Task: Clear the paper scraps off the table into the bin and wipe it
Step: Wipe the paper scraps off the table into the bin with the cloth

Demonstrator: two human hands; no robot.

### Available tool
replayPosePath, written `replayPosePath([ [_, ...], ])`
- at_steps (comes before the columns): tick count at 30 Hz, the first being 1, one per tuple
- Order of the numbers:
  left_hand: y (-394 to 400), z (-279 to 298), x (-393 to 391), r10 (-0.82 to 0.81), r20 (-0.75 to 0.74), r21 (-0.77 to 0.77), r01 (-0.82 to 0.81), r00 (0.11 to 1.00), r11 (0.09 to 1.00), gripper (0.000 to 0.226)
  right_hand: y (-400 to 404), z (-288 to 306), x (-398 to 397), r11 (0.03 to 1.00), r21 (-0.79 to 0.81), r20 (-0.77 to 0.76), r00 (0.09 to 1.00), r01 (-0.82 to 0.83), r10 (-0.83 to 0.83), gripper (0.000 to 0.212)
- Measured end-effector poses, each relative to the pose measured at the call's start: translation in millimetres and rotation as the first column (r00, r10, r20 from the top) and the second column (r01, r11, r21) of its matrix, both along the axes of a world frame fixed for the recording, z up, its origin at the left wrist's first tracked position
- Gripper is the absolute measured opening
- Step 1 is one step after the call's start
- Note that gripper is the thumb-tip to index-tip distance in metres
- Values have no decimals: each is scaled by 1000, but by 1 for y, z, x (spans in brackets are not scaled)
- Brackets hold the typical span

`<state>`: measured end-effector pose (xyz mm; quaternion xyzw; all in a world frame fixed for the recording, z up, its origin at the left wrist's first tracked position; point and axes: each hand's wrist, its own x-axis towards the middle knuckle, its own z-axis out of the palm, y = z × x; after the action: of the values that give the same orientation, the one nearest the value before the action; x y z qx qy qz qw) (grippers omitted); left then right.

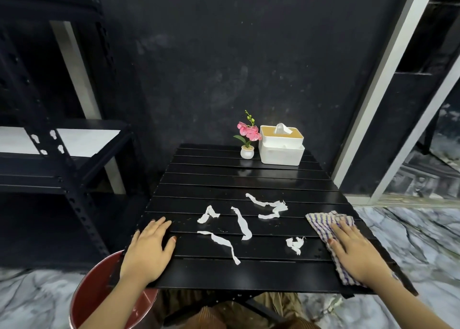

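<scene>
Several white paper scraps lie across the middle of the black slatted table (224,172): a long strip (242,223), a bent piece (207,214), a strip near the front (222,244), a tangled one (270,208) and a small crumpled one (295,244). My left hand (149,250) rests flat on the table's front left corner, fingers spread, holding nothing. Flat on a striped cloth (323,225) at the right edge lies my right hand (356,252), pressing on it. A red bin (99,294) stands on the floor below the left corner, partly hidden by my left arm.
At the table's back stand a white tissue box (281,145) and a small white pot with a pink flower (247,142). A dark metal shelf rack (62,154) is at the left. A marble-pattern floor (410,241) surrounds the table.
</scene>
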<state>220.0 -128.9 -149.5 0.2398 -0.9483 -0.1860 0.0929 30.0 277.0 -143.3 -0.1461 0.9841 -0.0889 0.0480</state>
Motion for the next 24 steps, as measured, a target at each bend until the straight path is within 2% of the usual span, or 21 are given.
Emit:
replayPosePath([
  [5, 0, -1, -1, -4, -1, 1, 4, 1000, 1000, 52, -45, 4, 22, 999, 12, -42, 998, -52, 53, 60],
  [9, -1, 0, 0, -6, 0, -4, 6, 1000, 1000, 52, -93, 6, 46, 988, -31, -76, 985, -155, 152, 85],
  [12, 0, 0, 0, -9, -2, 8, 9, 1000, 1000, 52, -123, 2, 56, 977, -46, -73, 976, -209, 206, 75],
  [16, 0, 2, 1, -9, -3, 13, 9, 1000, 1000, 51, -150, -3, 68, 970, -50, -67, 970, -236, 232, 77],
  [19, 0, 2, 1, -8, -1, 16, 8, 1000, 1000, 51, -158, -3, 71, 971, -61, -53, 972, -233, 230, 55],
  [22, 1, 3, 2, -8, -3, 20, 8, 1000, 1000, 51, -157, -3, 68, 949, -187, -56, 967, -254, 248, 49],
  [24, 2, 3, 2, -5, 0, 21, 5, 1000, 1000, 51, -152, 2, 66, 905, -373, -14, 976, -205, 216, 43],
])
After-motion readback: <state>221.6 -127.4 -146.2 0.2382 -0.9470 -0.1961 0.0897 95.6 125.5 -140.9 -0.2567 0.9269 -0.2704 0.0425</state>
